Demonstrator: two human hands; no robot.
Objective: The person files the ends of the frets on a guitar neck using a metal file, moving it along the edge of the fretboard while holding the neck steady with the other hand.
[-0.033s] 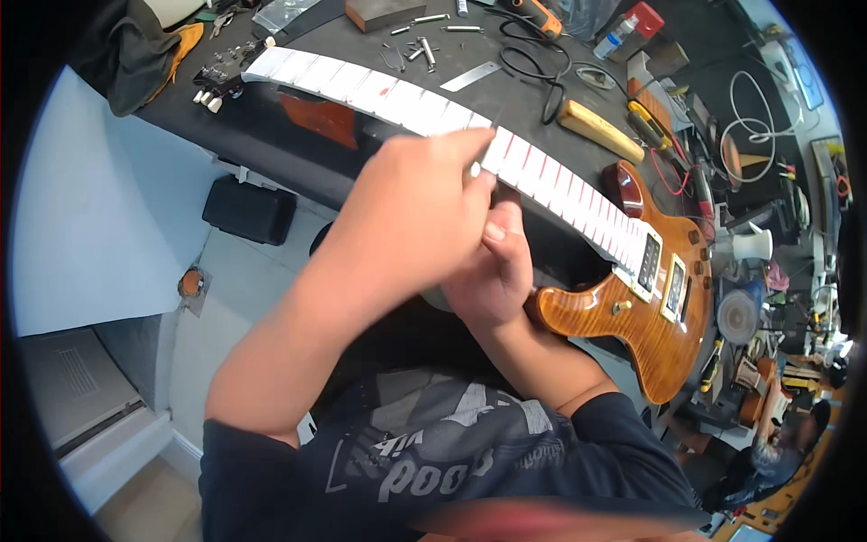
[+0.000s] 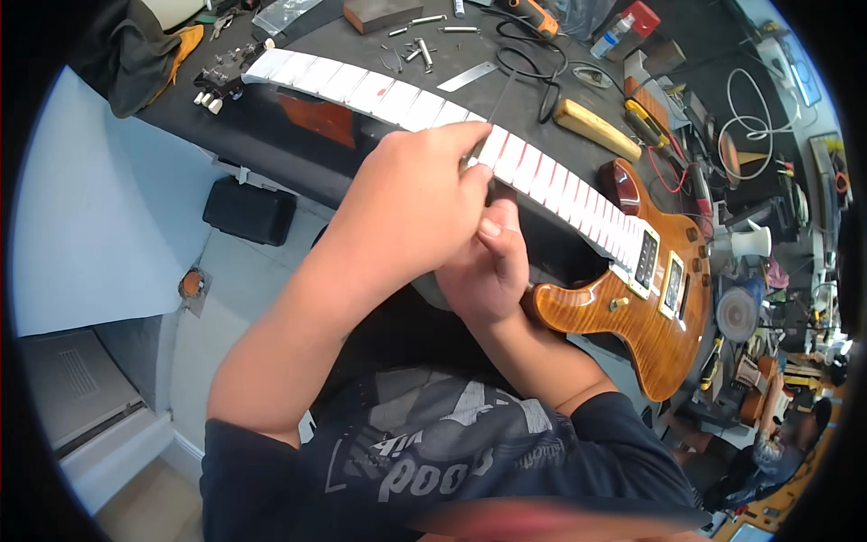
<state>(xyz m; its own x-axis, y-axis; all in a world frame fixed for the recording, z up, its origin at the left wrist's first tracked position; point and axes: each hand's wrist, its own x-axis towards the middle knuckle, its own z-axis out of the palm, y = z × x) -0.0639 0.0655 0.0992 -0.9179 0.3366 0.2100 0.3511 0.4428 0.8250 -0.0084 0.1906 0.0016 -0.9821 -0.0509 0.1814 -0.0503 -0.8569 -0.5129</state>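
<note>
An amber guitar point(image 2: 655, 352) lies with its white-covered, red-striped neck point(image 2: 553, 185) stretching left to the tuners point(image 2: 215, 81). My left hand point(image 2: 420, 203) is over the neck's near edge, finger and thumb closed on a thin dark tool point(image 2: 501, 97) lying across the fretboard; its lower part is hidden. My right hand point(image 2: 488, 271) is just below, palm up beside the neck, fingers curled behind my left hand; what they hold is hidden.
The dark bench point(image 2: 542, 135) holds a wooden block point(image 2: 375, 14), metal pieces point(image 2: 424, 54), a steel rule point(image 2: 468, 76), cables, and a yellow-handled tool point(image 2: 596, 126). A black case point(image 2: 248, 210) is on the floor. Another person point(image 2: 772, 452) is at the lower right.
Both my hands have shifted slightly up and left. The thin tool reaches farther beyond the neck's far edge.
</note>
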